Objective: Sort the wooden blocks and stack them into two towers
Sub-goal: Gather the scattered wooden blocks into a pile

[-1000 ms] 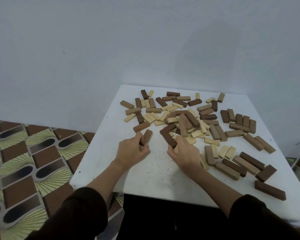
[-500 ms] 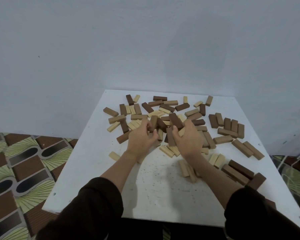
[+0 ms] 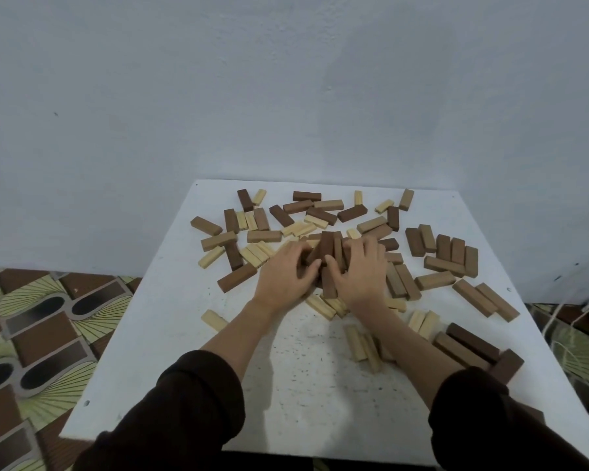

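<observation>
Several wooden blocks in dark brown, mid brown and pale yellow lie scattered over the white table point(image 3: 191, 362). My left hand point(image 3: 284, 277) and my right hand point(image 3: 361, 275) are side by side at the table's middle, both pressed around a bunch of dark brown blocks point(image 3: 327, 248) held between them. The fingers hide the lower parts of that bunch. Pale blocks point(image 3: 323, 306) lie just under my wrists.
A row of brown blocks point(image 3: 446, 249) lies at the right, longer brown ones point(image 3: 470, 345) at the near right. A lone pale block point(image 3: 213, 320) sits near the left edge. A white wall stands behind; patterned floor point(image 3: 41, 334) lies left.
Both hands moved from the near part of the table up into the pile's middle and closed together on a bunch of dark blocks. The camera view shifted.
</observation>
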Action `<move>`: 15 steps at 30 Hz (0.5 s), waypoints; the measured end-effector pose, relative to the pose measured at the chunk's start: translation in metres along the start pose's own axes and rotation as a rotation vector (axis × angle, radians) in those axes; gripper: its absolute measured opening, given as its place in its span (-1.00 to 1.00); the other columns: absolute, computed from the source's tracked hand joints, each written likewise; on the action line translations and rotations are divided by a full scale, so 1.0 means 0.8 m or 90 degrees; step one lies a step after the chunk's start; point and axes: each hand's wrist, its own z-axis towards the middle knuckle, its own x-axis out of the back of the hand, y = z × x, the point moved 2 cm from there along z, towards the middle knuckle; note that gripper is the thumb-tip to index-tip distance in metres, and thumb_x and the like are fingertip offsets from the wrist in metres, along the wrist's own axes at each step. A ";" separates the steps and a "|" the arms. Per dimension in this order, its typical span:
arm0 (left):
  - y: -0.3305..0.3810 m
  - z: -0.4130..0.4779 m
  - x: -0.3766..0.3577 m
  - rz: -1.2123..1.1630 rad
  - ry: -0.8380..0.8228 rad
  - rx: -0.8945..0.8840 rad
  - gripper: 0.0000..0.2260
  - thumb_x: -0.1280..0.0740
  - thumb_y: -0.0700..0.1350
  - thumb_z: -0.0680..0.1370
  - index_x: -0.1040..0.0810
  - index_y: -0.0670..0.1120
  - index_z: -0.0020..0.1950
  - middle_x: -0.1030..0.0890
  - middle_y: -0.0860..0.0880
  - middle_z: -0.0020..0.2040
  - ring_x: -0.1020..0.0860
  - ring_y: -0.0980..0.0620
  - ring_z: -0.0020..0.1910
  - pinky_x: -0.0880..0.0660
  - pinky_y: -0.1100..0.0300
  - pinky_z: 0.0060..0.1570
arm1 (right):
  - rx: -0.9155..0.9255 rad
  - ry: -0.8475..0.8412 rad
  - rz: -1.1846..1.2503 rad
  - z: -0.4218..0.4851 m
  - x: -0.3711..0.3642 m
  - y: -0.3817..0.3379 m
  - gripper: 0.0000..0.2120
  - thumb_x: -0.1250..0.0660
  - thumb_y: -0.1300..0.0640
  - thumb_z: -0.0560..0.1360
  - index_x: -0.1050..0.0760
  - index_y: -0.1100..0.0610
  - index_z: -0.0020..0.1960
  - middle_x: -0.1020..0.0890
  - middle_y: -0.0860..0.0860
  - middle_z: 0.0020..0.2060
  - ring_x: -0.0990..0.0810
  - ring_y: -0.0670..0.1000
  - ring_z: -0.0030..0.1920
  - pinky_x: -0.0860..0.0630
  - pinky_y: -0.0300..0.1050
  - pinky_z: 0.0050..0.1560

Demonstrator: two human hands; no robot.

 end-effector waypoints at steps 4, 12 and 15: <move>-0.005 -0.006 0.021 -0.002 0.032 0.002 -0.71 -0.20 0.06 0.55 -0.50 -0.08 0.14 -0.48 0.09 -0.10 -0.41 0.22 -0.22 -0.26 0.45 -0.28 | 0.029 0.021 0.025 -0.004 0.004 -0.006 -0.68 -0.33 0.01 0.46 -0.47 0.26 0.03 -0.47 0.21 0.02 -0.42 0.21 0.02 -0.41 0.09 0.01; -0.087 -0.026 0.090 0.063 0.084 0.087 -0.71 -0.29 -0.16 0.51 -0.50 -0.14 0.23 -0.51 -0.09 0.19 -0.47 -0.03 0.10 -0.40 0.16 0.01 | 0.203 -0.132 0.060 -0.017 -0.015 -0.069 -0.74 -0.32 0.18 0.47 -0.44 0.20 0.13 -0.43 0.12 0.11 -0.38 0.09 0.12 -0.39 0.01 0.17; -0.112 -0.025 0.109 0.103 0.000 0.108 -0.54 -0.27 -0.31 0.43 -0.43 -0.13 0.33 -0.41 -0.13 0.33 -0.33 -0.13 0.32 -0.36 0.01 0.24 | 0.237 -0.241 -0.004 -0.004 -0.035 -0.094 -0.62 -0.24 0.16 0.51 -0.33 0.17 0.31 -0.38 0.11 0.25 -0.31 0.08 0.27 -0.26 -0.04 0.32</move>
